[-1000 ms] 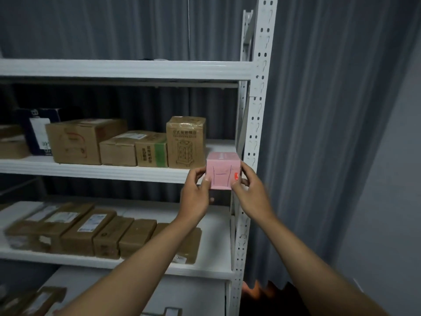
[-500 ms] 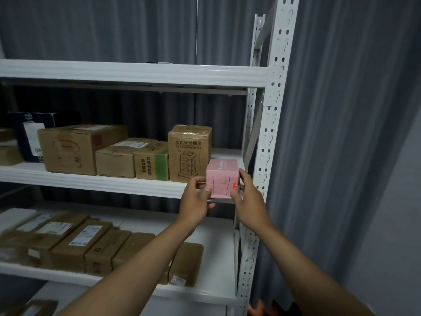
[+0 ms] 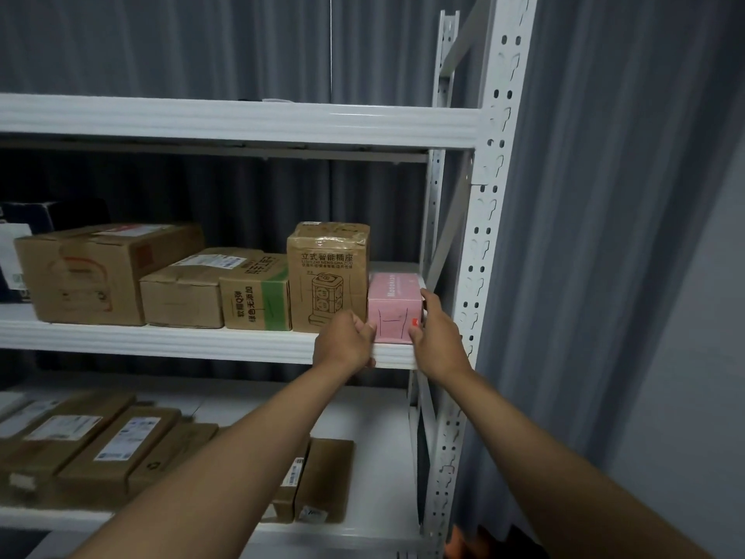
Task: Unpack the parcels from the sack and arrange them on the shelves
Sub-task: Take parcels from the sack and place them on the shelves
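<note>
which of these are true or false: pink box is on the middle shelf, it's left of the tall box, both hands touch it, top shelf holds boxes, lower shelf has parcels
1. The pink box sits on the middle shelf. True.
2. It is left of the tall box. False: it stands right of it, at the shelf's end.
3. Both hands touch it. True: the left hand and right hand are at its sides.
4. The top shelf holds boxes. False: none shows on it from this low angle.
5. The lower shelf has parcels. True.
</note>
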